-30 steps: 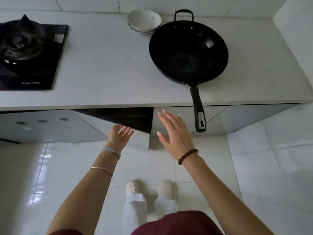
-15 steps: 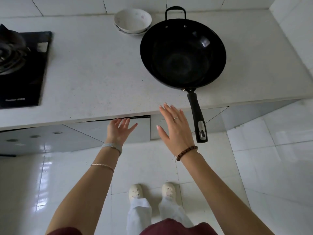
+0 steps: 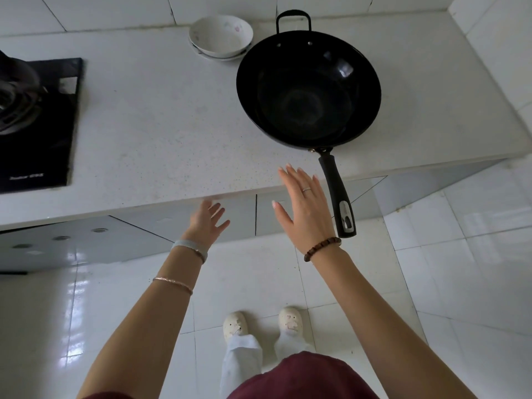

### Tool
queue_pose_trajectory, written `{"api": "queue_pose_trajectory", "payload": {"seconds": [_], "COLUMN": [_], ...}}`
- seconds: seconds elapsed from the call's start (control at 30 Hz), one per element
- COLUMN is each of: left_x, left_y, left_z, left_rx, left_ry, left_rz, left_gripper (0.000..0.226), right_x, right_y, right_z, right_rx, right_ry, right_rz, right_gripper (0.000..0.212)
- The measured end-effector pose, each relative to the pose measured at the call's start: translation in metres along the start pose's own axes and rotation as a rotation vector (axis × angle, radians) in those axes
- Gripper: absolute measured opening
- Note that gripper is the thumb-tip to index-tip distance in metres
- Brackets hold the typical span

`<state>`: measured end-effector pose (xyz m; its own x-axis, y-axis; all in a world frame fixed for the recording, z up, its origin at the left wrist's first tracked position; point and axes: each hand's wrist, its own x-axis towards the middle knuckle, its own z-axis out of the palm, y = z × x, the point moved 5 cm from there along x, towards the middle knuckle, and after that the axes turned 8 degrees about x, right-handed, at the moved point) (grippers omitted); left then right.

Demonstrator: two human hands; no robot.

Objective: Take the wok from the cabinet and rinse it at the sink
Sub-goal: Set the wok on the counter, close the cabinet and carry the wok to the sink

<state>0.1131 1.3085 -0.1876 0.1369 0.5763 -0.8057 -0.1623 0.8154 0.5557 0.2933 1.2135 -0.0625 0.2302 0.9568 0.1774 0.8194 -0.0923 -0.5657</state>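
The black wok [image 3: 308, 89] is set on the white tabletop [image 3: 161, 133], its handle jutting past the edge. Both grips are spread open and empty: the right hand [image 3: 302, 210] just beside the handle, the left hand [image 3: 205, 221] against the cabinet door [image 3: 236, 223].

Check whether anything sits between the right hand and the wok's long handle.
Nothing visible does. The right hand is open, just left of the wok handle, which juts past the counter edge. Only open air separates them. The bowls sit behind the wok, out of the way.
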Motion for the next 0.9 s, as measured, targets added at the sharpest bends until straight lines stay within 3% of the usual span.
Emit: {"api": "queue_pose_trajectory", "payload": {"seconds": [0.1, 0.3, 0.47, 0.57, 0.67, 0.8, 0.9], "left_x": [-0.025, -0.096, -0.127, -0.135, -0.139, -0.124, -0.108], "left_y": [0.01, 0.055, 0.076, 0.079, 0.074, 0.05, 0.026], "left_z": [-0.002, 0.003, 0.008, 0.018, 0.038, 0.085, 0.13], "left_rx": [0.446, 1.14, 1.474, 1.553, 1.501, 1.248, 0.972], "left_ry": [0.134, 0.222, 0.263, 0.281, 0.217, 0.006, -0.139], "left_rz": [0.197, 1.06, 1.373, 1.424, 1.368, 1.073, 0.703], "left_gripper": [0.024, 0.045, 0.052, 0.052, 0.049, 0.042, 0.041], "right_x": [-0.001, -0.003, -0.008, -0.012, -0.014, -0.015, -0.014], "right_y": [-0.008, -0.02, -0.014, -0.004, 0.011, 0.043, 0.063], "right_z": [-0.006, -0.03, -0.051, -0.061, -0.07, -0.072, -0.069], "right_rx": [0.003, -0.025, -0.01, 0.03, 0.082, 0.232, 0.385], "right_ry": [0.019, 0.132, 0.225, 0.256, 0.247, 0.146, 0.03], "right_rz": [0.01, 0.027, 0.109, 0.16, 0.24, 0.439, 0.573], "right_gripper": [0.059, 0.059, 0.058, 0.058, 0.059, 0.067, 0.073]}}
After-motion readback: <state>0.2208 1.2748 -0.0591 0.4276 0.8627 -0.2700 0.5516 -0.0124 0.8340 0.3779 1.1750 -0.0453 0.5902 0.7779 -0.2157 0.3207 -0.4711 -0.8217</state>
